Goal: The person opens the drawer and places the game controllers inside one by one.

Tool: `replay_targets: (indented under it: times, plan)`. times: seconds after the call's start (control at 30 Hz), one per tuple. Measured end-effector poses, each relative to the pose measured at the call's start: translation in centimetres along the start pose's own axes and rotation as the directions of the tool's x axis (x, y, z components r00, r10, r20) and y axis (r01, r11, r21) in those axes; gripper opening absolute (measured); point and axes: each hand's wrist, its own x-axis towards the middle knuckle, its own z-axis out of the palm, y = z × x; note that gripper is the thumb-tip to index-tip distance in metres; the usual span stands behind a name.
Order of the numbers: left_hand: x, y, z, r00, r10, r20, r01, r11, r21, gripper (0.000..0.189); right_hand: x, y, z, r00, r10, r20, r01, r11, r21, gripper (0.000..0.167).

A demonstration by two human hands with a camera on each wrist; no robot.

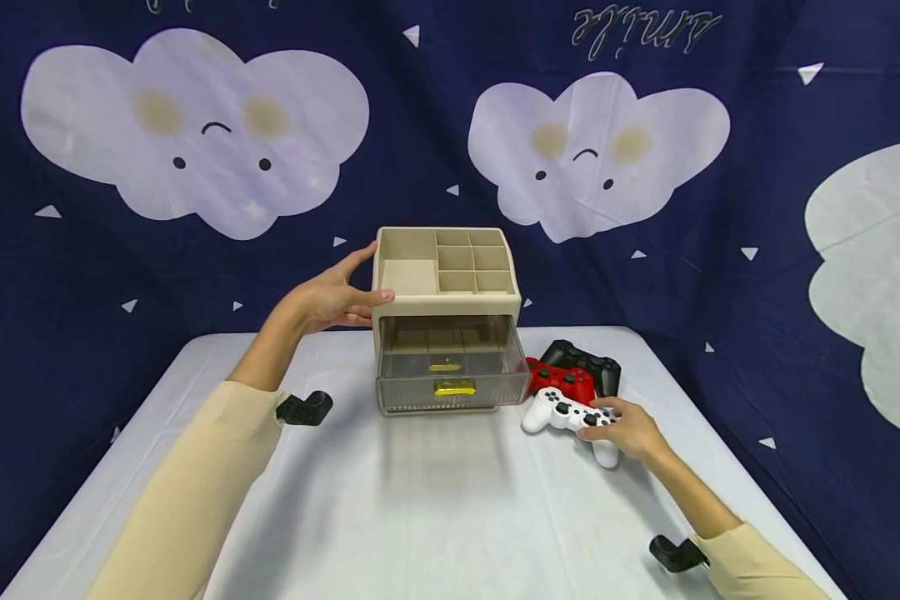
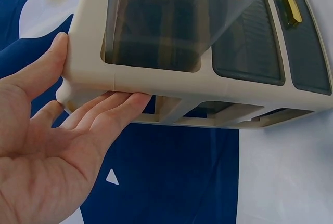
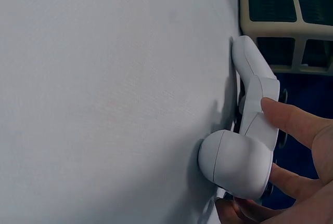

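Observation:
A cream desktop organizer point(image 1: 450, 305) stands at the table's far side, its clear grey drawer point(image 1: 453, 387) pulled out toward me. My left hand point(image 1: 328, 298) rests on the organizer's left side, thumb over the front top edge. In the left wrist view, that hand's point(image 2: 78, 130) fingers lie fairly straight along the side wall. Right of the organizer, my right hand point(image 1: 630, 429) pinches the right part of a white game controller point(image 1: 562, 411). In the right wrist view, the thumb point(image 3: 291, 117) presses on the controller's point(image 3: 237, 164) edge; the other fingertips are partly hidden.
Behind the white controller lie a red game controller point(image 1: 570, 382) and a black game controller point(image 1: 588, 364), close together beside the drawer. The organizer's top has one large compartment and several small ones. A white cloth covers the table point(image 1: 450, 517); a dark blue cloud-patterned curtain point(image 1: 420, 125) hangs behind.

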Motion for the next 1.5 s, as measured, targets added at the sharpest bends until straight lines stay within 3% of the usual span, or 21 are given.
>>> replay_targets:
  times: [1.03, 1.5]
  plan:
    - [0.2, 0.1, 0.1, 1.0, 0.006, 0.006, -0.006, 1.0, -0.017, 0.102, -0.2, -0.3, 0.7, 0.996, 0.031, -0.083, -0.035, 0.998, -0.045, 0.067]
    - [0.1, -0.2, -0.1, 1.0, 0.015, 0.005, -0.015, 0.999, -0.032, 0.102, -0.5, -2.5, -0.8, 0.996, -0.011, -0.089, 0.005, 0.997, -0.075, 0.064]
